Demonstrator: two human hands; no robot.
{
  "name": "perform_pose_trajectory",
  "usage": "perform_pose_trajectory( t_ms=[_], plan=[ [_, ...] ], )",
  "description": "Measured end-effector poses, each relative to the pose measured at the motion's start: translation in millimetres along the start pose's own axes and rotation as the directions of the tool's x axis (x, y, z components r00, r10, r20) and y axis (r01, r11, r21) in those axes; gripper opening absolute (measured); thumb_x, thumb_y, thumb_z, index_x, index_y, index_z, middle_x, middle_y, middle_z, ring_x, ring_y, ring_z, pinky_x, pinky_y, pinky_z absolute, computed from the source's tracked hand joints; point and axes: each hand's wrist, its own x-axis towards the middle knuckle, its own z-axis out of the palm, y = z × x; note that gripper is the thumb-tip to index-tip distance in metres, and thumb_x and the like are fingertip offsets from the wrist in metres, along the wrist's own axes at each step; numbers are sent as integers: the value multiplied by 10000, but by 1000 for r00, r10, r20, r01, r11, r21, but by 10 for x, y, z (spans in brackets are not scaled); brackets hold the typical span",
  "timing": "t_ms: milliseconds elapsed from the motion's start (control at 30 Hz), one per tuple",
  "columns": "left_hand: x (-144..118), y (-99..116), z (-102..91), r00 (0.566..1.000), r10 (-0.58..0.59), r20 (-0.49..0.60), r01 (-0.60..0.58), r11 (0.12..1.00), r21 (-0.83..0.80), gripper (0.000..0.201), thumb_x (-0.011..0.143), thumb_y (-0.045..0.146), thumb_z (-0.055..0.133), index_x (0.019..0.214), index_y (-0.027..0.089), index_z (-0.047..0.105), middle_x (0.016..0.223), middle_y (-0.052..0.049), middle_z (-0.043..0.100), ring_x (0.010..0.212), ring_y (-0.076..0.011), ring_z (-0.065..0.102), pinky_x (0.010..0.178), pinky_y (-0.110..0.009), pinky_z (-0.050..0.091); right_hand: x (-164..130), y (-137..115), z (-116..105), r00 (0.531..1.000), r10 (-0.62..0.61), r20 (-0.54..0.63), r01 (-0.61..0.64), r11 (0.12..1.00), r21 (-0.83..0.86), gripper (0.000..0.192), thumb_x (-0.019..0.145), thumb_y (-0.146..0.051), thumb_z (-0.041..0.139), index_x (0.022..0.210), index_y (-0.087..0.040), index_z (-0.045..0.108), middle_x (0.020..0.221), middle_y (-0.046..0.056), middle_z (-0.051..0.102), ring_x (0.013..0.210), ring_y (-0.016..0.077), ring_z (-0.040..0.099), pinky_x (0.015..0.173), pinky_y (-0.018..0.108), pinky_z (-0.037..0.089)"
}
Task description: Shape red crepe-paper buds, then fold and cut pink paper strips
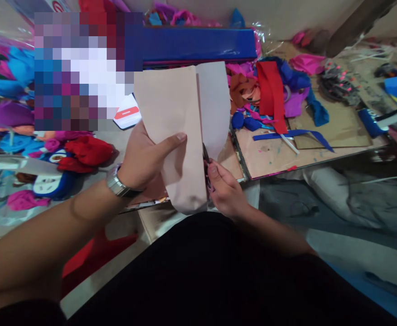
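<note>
Head view: left hand (151,156) has its grip clamped on the beige paper (181,104), thumb flat on its face, other fingers hidden. Right hand (227,186) has its grip closed around dark scissors (205,155), blades at the beige paper's right edge, handles mostly covered. Beige paper sits over the near edge of the desk (269,158), in front of the black top (225,267). Paler sheet (214,99) shows along its right side; can't tell if joined. Watch (118,182) on the left wrist, left of the paper. Outward: long blue box (198,44) just beyond its top edge; red strip (269,90) to its right among scraps, blue strip (312,136) farther right, crumpled red piece (89,154) left of it.
</note>
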Motion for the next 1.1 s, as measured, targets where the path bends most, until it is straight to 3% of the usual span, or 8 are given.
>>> perform_pose_trajectory(
  t_ms=[133,267,400,467,567,767,933,1100],
  plan=[
    [13,44,-38,996,92,13,-93,989,113,894,742,489,980,1457,254,497,1533,32,632,1622,-371,330,1326,-566,324,1,-24,9,1000,-1,30,-2,995,100,388,1043,-608,615,1181,-257,704,835,3,595,874,176,605,725,268,505],
    [-9,70,-24,990,135,32,-138,982,126,947,777,592,944,1495,244,435,1580,10,577,1628,-340,307,1344,-547,287,25,-2,21,999,-12,36,8,992,127,406,1039,-607,623,1244,-265,703,806,5,588,938,197,632,740,274,515],
    [38,-57,-52,984,179,9,-179,976,121,796,805,599,923,1406,235,549,1448,6,672,1505,-306,496,1277,-518,406,51,63,31,1000,-18,-6,19,994,111,497,1010,-669,627,1294,-264,681,955,40,683,961,208,650,738,291,538],
    [95,-177,-88,958,286,-12,-284,955,82,602,839,571,903,1273,233,657,1285,-20,753,1261,-259,679,1123,-440,535,58,96,34,999,2,-33,1,995,100,534,1003,-706,606,1299,-267,672,967,42,692,911,207,652,713,302,542],
    [173,-323,-127,954,297,-31,-298,954,-28,357,937,488,834,1171,234,743,1173,-32,797,1068,-201,745,959,-350,587,58,123,36,998,33,-57,-28,997,75,560,1003,-730,580,1330,-281,651,969,44,688,890,217,653,701,322,551],
    [199,-338,-91,964,254,-81,-265,948,-176,221,976,367,809,1151,232,796,1210,-27,815,1109,-201,761,1011,-341,605,-23,66,29,999,0,-47,4,997,71,488,1018,-663,611,1309,-275,666,1071,62,688,1023,227,650,810,326,562],
    [172,-295,-68,979,198,-48,-203,946,-251,199,987,337,795,1159,237,789,1180,-5,824,1026,-191,777,976,-363,647,-215,-42,-100,999,41,-9,-41,998,55,419,1024,-599,642,1235,-240,697,929,29,621,776,156,534,687,274,489],
    [191,-283,-81,986,162,-50,-169,958,-232,229,999,369,778,1182,232,760,1219,-18,809,1111,-205,763,1095,-409,608,-533,-98,-376,996,84,23,-85,996,36,342,1035,-535,657,1166,-232,747,960,41,622,758,140,527,663,273,452]
  ],
)
